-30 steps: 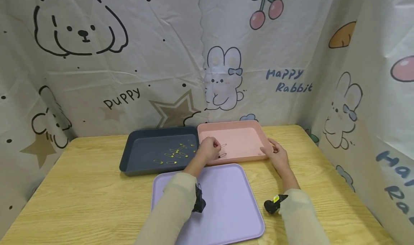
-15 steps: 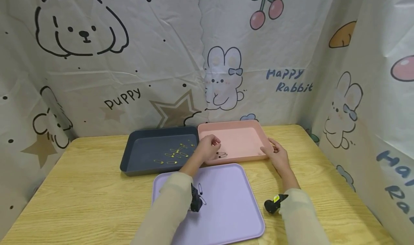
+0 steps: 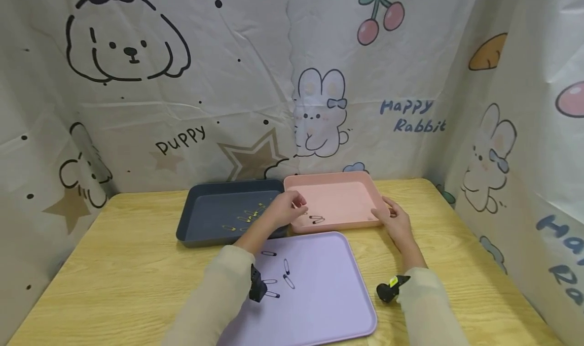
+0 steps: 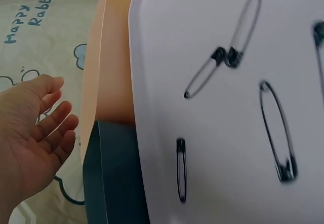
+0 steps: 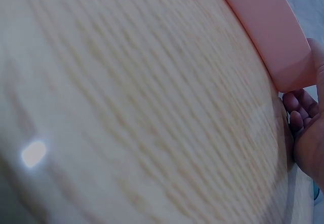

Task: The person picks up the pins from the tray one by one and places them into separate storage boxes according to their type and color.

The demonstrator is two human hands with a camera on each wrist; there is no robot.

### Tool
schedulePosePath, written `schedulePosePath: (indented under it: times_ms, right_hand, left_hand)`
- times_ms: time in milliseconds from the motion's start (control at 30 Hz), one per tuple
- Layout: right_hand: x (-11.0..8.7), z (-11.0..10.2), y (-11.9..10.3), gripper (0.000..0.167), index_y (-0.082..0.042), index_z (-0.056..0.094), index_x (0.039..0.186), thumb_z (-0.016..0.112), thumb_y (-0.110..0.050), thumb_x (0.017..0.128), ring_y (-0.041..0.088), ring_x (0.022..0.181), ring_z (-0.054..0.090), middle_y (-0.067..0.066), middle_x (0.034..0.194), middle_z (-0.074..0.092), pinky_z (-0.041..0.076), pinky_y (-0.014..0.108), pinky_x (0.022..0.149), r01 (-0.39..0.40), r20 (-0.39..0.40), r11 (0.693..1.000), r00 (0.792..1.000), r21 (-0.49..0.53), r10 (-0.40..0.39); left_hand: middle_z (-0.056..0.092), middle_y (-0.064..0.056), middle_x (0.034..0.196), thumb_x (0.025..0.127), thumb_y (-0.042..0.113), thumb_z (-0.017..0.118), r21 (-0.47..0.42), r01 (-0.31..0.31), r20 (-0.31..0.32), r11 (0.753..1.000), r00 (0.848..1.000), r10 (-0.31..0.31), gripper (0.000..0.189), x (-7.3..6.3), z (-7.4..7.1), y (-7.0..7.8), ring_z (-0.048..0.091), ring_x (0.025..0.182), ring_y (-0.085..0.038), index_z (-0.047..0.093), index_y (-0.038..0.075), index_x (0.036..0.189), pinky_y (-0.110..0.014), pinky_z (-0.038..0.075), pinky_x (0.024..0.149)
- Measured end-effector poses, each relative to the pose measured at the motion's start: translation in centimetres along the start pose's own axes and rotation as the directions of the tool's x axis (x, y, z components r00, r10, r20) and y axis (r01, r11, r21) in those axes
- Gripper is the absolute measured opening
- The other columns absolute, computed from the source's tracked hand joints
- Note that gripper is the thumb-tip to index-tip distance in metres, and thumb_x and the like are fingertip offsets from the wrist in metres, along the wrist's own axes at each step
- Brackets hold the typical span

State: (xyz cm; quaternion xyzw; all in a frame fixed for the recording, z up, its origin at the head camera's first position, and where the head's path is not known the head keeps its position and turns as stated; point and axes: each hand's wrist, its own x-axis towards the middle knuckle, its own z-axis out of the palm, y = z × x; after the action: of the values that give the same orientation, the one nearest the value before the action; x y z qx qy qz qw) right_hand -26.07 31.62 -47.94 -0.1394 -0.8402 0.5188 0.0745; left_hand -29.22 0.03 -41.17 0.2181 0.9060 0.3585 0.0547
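My left hand (image 3: 284, 208) hovers over the left side of the pink tray (image 3: 342, 196), its fingers loosely bent and nothing visible between them. Below those fingertips, a few dark safety pins (image 3: 316, 217) lie near the pink tray's front wall. My right hand (image 3: 398, 225) grips that tray's right front corner, thumb over the rim and fingers outside. Several black safety pins (image 4: 287, 172) are spread on the lilac tray (image 3: 328, 290), under my left forearm. In the left wrist view, the left hand (image 4: 35, 133) shows its palm side.
A dark blue-grey tray (image 3: 201, 211) stands against the pink one's left side, with several yellow safety pins (image 3: 251, 216) in it, partly hidden by my left hand. All three trays sit on a wooden table (image 3: 114, 265). A printed cloth (image 3: 255, 82) hangs behind.
My left hand has drawn slightly left and its forearm has swung left, uncovering more black safety pins on the lilac tray. The right hand keeps its hold. The head view has shifted a little.
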Motion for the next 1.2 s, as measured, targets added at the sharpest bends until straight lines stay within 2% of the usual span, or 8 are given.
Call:
schedulePosePath:
  times_ms: [233, 433, 633, 933, 1200]
  right_hand:
    - [0.2, 0.0, 0.2, 0.066, -0.018, 0.038, 0.144, 0.063, -0.039, 0.086, 0.012, 0.089, 0.038, 0.005, 0.109, 0.043, 0.037, 0.016, 0.065, 0.004, 0.004, 1.000, 1.000, 0.001, -0.004]
    - [0.3, 0.0, 0.2, 0.068, -0.019, 0.037, 0.145, 0.063, -0.041, 0.086, 0.013, 0.092, 0.037, 0.007, 0.112, 0.044, 0.036, 0.017, 0.067, -0.007, 0.005, 1.000, 1.000, -0.017, 0.007]
    - [0.1, 0.0, 0.0, 0.069, -0.019, 0.036, 0.145, 0.062, -0.043, 0.086, 0.015, 0.096, 0.037, 0.009, 0.117, 0.043, 0.036, 0.018, 0.068, -0.010, 0.005, 1.000, 1.000, -0.029, 0.011]
    - [-0.2, -0.1, 0.0, 0.069, -0.019, 0.035, 0.145, 0.062, -0.043, 0.086, 0.014, 0.098, 0.037, 0.010, 0.118, 0.043, 0.035, 0.017, 0.069, -0.007, 0.000, 0.999, 1.000, -0.032, 0.007]
    - [-0.2, 0.0, 0.0, 0.071, -0.019, 0.035, 0.146, 0.062, -0.045, 0.086, 0.014, 0.097, 0.037, 0.009, 0.117, 0.043, 0.036, 0.016, 0.067, -0.019, 0.003, 0.999, 1.000, -0.038, 0.019]
  left_hand:
    - [0.061, -0.006, 0.094, 0.087, 0.021, 0.063, 0.023, -0.002, 0.006, 1.000, 1.000, 0.002, 0.018, -1.5, -1.0, -0.4, 0.055, 0.083, -0.016, 0.063, 0.006, 0.098, -0.027, 0.046, 0.071]
    - [0.059, -0.004, 0.089, 0.088, 0.022, 0.063, 0.031, 0.009, 0.015, 0.999, 1.000, -0.009, 0.015, -3.1, -1.8, -0.8, 0.052, 0.079, -0.014, 0.063, 0.009, 0.096, -0.027, 0.044, 0.069]
    - [0.061, -0.003, 0.090, 0.086, 0.019, 0.065, 0.036, -0.025, 0.001, 0.999, 1.000, 0.025, 0.013, -5.0, -2.7, -1.2, 0.053, 0.077, -0.013, 0.065, 0.009, 0.094, -0.027, 0.046, 0.070]
    - [0.062, -0.003, 0.087, 0.085, 0.019, 0.066, 0.040, -0.078, 0.049, 0.996, 0.996, 0.076, 0.015, -7.7, -3.6, -1.8, 0.053, 0.074, -0.010, 0.065, 0.007, 0.094, -0.023, 0.044, 0.068]
    - [0.060, 0.002, 0.083, 0.084, 0.018, 0.067, 0.054, -0.084, 0.100, 0.995, 0.992, 0.078, 0.009, -10.1, -3.5, -2.3, 0.051, 0.074, -0.009, 0.065, 0.010, 0.090, -0.021, 0.043, 0.067]
